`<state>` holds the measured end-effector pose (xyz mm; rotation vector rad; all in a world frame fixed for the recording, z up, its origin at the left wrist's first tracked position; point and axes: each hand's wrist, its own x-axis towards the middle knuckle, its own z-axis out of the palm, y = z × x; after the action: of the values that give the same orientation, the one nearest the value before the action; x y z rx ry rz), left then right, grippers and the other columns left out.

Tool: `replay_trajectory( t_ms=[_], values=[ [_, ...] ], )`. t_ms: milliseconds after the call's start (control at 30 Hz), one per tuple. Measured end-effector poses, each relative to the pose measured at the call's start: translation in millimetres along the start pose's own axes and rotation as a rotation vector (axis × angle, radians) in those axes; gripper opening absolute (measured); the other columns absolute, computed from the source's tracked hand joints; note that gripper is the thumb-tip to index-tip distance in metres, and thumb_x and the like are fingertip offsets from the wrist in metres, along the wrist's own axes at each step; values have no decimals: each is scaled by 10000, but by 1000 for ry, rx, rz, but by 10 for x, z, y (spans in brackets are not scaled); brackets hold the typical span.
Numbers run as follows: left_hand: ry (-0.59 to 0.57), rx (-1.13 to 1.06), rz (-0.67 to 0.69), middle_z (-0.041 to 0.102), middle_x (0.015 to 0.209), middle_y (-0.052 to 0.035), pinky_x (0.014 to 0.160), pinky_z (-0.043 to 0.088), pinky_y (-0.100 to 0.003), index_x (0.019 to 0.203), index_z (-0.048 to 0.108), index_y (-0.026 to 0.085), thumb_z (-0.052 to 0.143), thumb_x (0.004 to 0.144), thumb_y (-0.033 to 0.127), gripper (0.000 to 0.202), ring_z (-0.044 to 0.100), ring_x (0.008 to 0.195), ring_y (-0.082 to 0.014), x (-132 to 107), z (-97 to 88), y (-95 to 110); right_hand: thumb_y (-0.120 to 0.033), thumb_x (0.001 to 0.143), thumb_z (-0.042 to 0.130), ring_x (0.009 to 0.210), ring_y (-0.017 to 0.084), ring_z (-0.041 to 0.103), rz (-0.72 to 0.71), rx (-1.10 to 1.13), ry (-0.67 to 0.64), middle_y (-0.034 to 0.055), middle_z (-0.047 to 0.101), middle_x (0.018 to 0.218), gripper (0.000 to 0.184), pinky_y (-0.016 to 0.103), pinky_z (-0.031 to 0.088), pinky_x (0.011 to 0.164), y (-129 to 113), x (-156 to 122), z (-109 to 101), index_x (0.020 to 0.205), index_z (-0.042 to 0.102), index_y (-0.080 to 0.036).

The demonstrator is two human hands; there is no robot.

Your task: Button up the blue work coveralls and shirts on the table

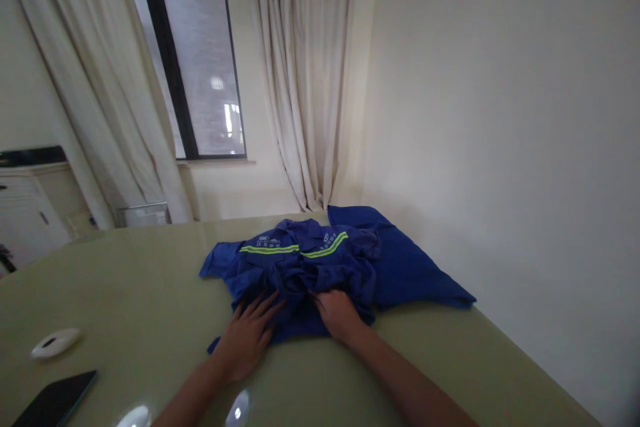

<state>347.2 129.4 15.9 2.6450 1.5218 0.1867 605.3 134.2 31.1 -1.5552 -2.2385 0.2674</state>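
A crumpled blue work shirt (305, 260) with yellow-green reflective stripes lies on the glossy olive table (125, 280). A second blue garment (405, 267) is spread flat beside it on the right. My left hand (247, 337) rests flat on the shirt's near hem, fingers stretched out and apart. My right hand (337, 313) presses on the shirt's lower middle; its fingers curl into the folds and their tips are hidden by cloth.
A small white oval device (55, 341) and a dark phone (53, 400) lie near the table's left front edge. Cream curtains (305, 80) and a dark-framed window (195, 60) stand behind. A white wall runs along the right, a cabinet (25, 207) at far left.
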Motion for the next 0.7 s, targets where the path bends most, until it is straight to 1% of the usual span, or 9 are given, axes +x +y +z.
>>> replay_trajectory(
  t_ms=[100, 200, 267, 333, 400, 467, 533, 633, 700],
  values=[
    [-4, 21, -115, 340, 1645, 17, 1219, 230, -633, 1554, 372, 381, 373, 1012, 312, 547, 285, 1529, -311, 250, -66, 24, -252, 1043, 387, 1074, 237, 692, 22, 1, 38, 132, 743, 1189, 376, 292, 448, 916, -30, 278, 43, 1189, 727, -184],
    [-4, 8, -140, 357, 1638, -3, 1210, 235, -645, 1541, 409, 365, 365, 1021, 333, 523, 287, 1526, -327, 260, -55, 71, -245, 1027, 419, 1080, 240, 681, -9, 20, 45, 132, 739, 1191, 347, 292, 438, 927, -49, 287, 65, 1165, 731, -180],
    [-4, -38, -83, 379, 1627, -2, 1206, 240, -649, 1518, 448, 378, 370, 1020, 316, 507, 297, 1522, -324, 114, -46, 23, -250, 1025, 430, 1099, 230, 669, -48, 44, 42, 111, 734, 1203, 325, 282, 429, 942, -36, 139, 39, 1147, 727, -197],
    [-10, -95, -5, 421, 1605, 14, 1207, 246, -644, 1486, 486, 408, 385, 990, 228, 537, 329, 1510, -302, -119, -58, -78, -249, 1021, 432, 1075, 212, 663, -94, 69, 28, 86, 739, 1161, 300, 271, 429, 929, -7, -84, -15, 1099, 719, -204],
    [-25, -147, 42, 491, 1560, 26, 1207, 299, -595, 1429, 556, 417, 401, 897, 93, 642, 408, 1473, -267, -379, -106, -163, -218, 984, 454, 1004, 203, 660, -136, 77, -8, 76, 737, 1060, 254, 271, 439, 886, 13, -314, -83, 1013, 704, -188],
    [-26, -166, 27, 586, 1483, 0, 1173, 396, -510, 1345, 646, 375, 442, 770, 31, 701, 536, 1380, -250, -588, -192, -150, -197, 913, 507, 975, 208, 645, -164, 45, -41, 77, 719, 1016, 185, 282, 445, 863, -11, -477, -148, 959, 685, -178],
    [1, -138, -17, 684, 1360, -74, 1098, 477, -477, 1240, 721, 290, 531, 711, 84, 599, 639, 1257, -291, -679, -302, -8, -252, 865, 569, 1010, 233, 637, -169, -36, -64, 85, 709, 1053, 163, 306, 456, 864, -108, -530, -198, 966, 679, -188],
    [66, -110, -75, 746, 1172, -149, 1003, 519, -506, 1098, 742, 218, 673, 735, 325, 385, 675, 1142, -366, -548, -443, 330, -449, 821, 673, 1016, 297, 660, -156, -169, -111, 110, 721, 1087, 359, 359, 486, 829, -363, -421, -213, 1089, 673, -210],
    [153, -158, -125, 711, 1208, -181, 996, 519, -504, 1160, 686, 185, 683, 765, 462, 482, 650, 1173, -375, -338, -467, 499, -472, 815, 700, 968, 314, 692, -131, -229, -145, 132, 742, 1054, 443, 373, 501, 796, -533, -290, -173, 1168, 658, -207]
  ],
)
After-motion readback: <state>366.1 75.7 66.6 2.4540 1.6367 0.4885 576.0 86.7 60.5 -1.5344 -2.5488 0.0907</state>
